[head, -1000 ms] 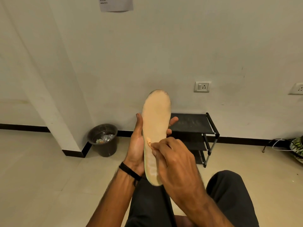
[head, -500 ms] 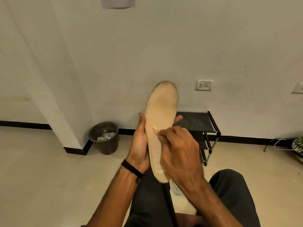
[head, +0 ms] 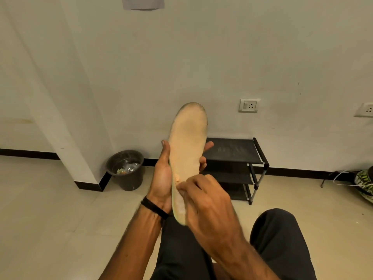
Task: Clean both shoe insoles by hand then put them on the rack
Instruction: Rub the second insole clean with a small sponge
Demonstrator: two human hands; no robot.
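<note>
The insole (head: pixel 188 150) is showing pale tan with a greyed toe edge. The rack (head: pixel 238 158) is looking black, the bin (head: pixel 126 170) dark brown, the wristband (head: pixel 154 208) black.

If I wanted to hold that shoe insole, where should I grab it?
Probably around its narrow middle, from behind, as the left hand does: thumb on one edge, fingers on the other. The insole is long, thin and upright, so its waist fits a palm and its face stays bare for cleaning.
</note>
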